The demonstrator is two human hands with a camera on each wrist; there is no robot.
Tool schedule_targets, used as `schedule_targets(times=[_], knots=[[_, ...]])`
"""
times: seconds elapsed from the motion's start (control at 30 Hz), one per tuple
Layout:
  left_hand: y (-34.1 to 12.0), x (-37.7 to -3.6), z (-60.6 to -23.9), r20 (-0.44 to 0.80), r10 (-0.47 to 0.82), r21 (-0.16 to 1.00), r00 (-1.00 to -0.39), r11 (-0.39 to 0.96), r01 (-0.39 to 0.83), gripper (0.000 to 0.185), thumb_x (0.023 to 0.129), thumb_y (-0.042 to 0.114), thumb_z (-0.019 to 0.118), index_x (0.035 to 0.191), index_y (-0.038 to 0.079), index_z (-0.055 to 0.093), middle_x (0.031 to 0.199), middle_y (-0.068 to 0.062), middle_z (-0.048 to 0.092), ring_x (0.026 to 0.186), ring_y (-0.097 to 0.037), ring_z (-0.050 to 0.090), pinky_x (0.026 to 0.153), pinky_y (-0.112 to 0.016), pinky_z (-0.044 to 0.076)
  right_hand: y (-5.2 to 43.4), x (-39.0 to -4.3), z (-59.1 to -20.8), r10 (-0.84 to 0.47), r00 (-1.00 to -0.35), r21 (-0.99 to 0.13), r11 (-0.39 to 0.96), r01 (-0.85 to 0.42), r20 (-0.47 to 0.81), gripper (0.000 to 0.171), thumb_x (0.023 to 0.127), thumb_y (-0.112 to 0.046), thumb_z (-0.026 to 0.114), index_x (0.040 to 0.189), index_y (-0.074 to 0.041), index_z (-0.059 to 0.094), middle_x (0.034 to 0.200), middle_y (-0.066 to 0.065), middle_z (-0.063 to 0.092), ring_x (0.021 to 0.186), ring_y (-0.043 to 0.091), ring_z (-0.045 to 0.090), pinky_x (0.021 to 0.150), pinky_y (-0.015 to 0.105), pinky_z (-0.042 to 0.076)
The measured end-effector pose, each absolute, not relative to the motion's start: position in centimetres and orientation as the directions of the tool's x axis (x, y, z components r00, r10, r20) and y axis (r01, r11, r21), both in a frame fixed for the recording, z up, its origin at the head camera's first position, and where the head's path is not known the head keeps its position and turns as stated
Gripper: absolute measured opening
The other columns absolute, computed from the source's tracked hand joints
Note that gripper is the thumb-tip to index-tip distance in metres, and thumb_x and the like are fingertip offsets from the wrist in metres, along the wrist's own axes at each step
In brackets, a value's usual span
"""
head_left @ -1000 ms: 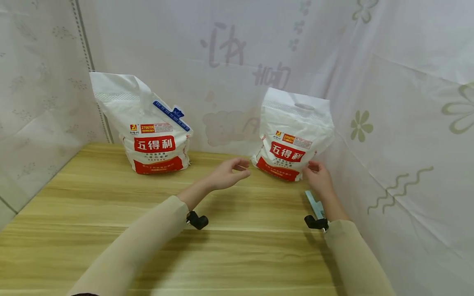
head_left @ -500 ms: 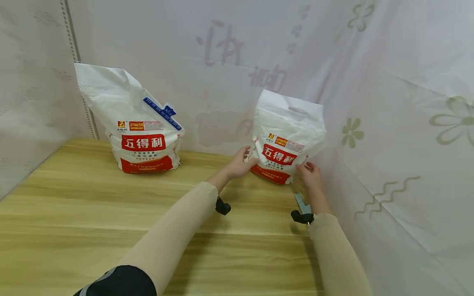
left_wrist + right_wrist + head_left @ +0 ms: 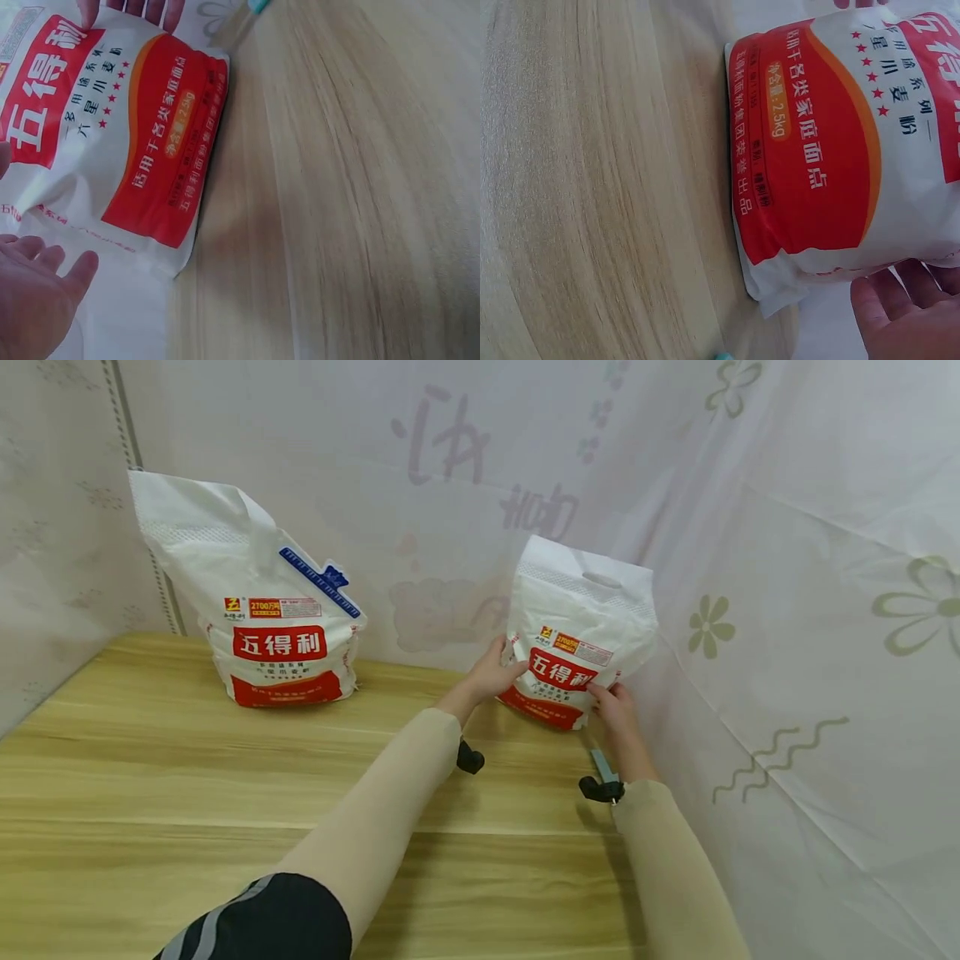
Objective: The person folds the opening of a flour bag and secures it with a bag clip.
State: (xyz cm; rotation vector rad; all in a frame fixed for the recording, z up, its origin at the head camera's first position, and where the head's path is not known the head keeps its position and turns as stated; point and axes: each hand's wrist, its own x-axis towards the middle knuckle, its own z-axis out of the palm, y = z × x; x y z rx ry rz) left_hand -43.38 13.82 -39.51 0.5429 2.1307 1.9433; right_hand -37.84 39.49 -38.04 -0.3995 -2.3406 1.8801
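The soft, seemingly heavy flour bag is flanked low down by the left hand and right hand, fingers straight; support beneath seems best.

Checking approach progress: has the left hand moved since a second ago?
Yes. The left hand has moved right, away from the left white-and-red flour bag, and now touches the left side of the right white-and-red flour bag.
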Motion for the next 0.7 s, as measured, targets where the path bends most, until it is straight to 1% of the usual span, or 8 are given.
schedule_targets(times=[0.1, 0.2, 0.27, 0.37, 0.5, 0.53, 0.67, 0.7], knots=[[13.9, -43.7, -39.5, 0.081, 0.404, 0.994, -0.911, 0.030, 0.101, 0.088, 0.113, 0.028, 0.062, 0.177, 0.013, 0.003, 0.185, -0.018, 0.009, 0.171, -0.040, 0.016, 0.138, -0.056, 0.021, 39.4, -38.1, -38.3, 0.263, -0.961, -0.976, 0.172, 0.133, -0.084, 0.069, 0.111, -0.023, 0.058, 0.171, -0.003, 0.029, 0.178, 0.017, 0.034, 0.162, 0.035, 0.036, 0.135, 0.054, 0.030], [13.9, -44.2, -39.7, 0.074, 0.397, 0.997, -0.915, 0.005, 0.083, 0.086, 0.113, 0.024, 0.062, 0.176, 0.014, 0.005, 0.185, -0.020, 0.007, 0.171, -0.040, 0.015, 0.138, -0.053, 0.022, 39.4, -38.4, -38.3, 0.260, -0.961, -0.976, 0.164, 0.143, -0.097, 0.070, 0.111, -0.024, 0.057, 0.172, -0.005, 0.027, 0.180, 0.015, 0.031, 0.165, 0.035, 0.032, 0.136, 0.055, 0.027], [14.2, -44.3, -40.1, 0.077, 0.391, 0.997, -0.917, -0.004, 0.082, 0.081, 0.113, 0.022, 0.061, 0.174, 0.015, 0.008, 0.184, -0.020, 0.008, 0.171, -0.040, 0.016, 0.138, -0.052, 0.022, 39.7, -38.4, -38.5, 0.265, -0.959, -0.976, 0.158, 0.151, -0.106, 0.070, 0.112, -0.024, 0.056, 0.172, -0.006, 0.028, 0.180, 0.014, 0.031, 0.165, 0.036, 0.032, 0.136, 0.055, 0.027], [14.4, -44.6, -40.6, 0.095, 0.389, 0.995, -0.916, -0.008, 0.100, 0.076, 0.114, 0.022, 0.059, 0.171, 0.014, 0.010, 0.184, -0.022, 0.011, 0.171, -0.039, 0.016, 0.138, -0.052, 0.022, 39.9, -38.5, -39.0, 0.263, -0.958, -0.977, 0.142, 0.159, -0.117, 0.068, 0.113, -0.023, 0.055, 0.173, -0.006, 0.027, 0.180, 0.014, 0.032, 0.164, 0.036, 0.034, 0.136, 0.053, 0.029], [14.3, -44.8, -40.8, 0.110, 0.405, 0.993, -0.908, -0.008, 0.117, 0.072, 0.115, 0.024, 0.057, 0.168, 0.008, 0.010, 0.182, -0.021, 0.018, 0.171, -0.036, 0.020, 0.137, -0.049, 0.026, 40.0, -38.7, -39.4, 0.258, -0.959, -0.977, 0.145, 0.159, -0.117, 0.068, 0.114, -0.023, 0.055, 0.173, -0.006, 0.025, 0.180, 0.015, 0.031, 0.164, 0.036, 0.034, 0.136, 0.052, 0.029], [14.3, -44.9, -40.9, 0.107, 0.409, 0.993, -0.906, -0.001, 0.117, 0.073, 0.115, 0.025, 0.057, 0.168, 0.008, 0.010, 0.181, -0.020, 0.021, 0.170, -0.036, 0.021, 0.137, -0.049, 0.027, 40.0, -38.7, -39.4, 0.260, -0.959, -0.975, 0.155, 0.158, -0.115, 0.068, 0.114, -0.024, 0.056, 0.173, -0.006, 0.026, 0.180, 0.015, 0.032, 0.164, 0.036, 0.034, 0.136, 0.052, 0.029], [14.0, -45.1, -40.8, 0.110, 0.400, 0.987, -0.910, 0.060, 0.146, 0.080, 0.114, 0.027, 0.059, 0.172, 0.008, 0.008, 0.173, -0.021, 0.034, 0.165, -0.040, 0.032, 0.135, -0.053, 0.031, 40.1, -38.5, -39.5, 0.267, -0.960, -0.964, 0.217, 0.151, -0.090, 0.070, 0.113, -0.030, 0.058, 0.172, -0.007, 0.029, 0.179, 0.016, 0.033, 0.164, 0.036, 0.035, 0.135, 0.053, 0.032], [14.0, -45.1, -40.7, 0.123, 0.402, 0.983, -0.907, 0.073, 0.165, 0.078, 0.114, 0.028, 0.060, 0.173, 0.008, 0.012, 0.170, -0.022, 0.038, 0.162, -0.041, 0.036, 0.133, -0.053, 0.034, 40.2, -38.3, -39.5, 0.266, -0.960, -0.962, 0.229, 0.147, -0.084, 0.070, 0.113, -0.030, 0.058, 0.172, -0.007, 0.029, 0.178, 0.016, 0.034, 0.164, 0.037, 0.036, 0.135, 0.053, 0.033]])
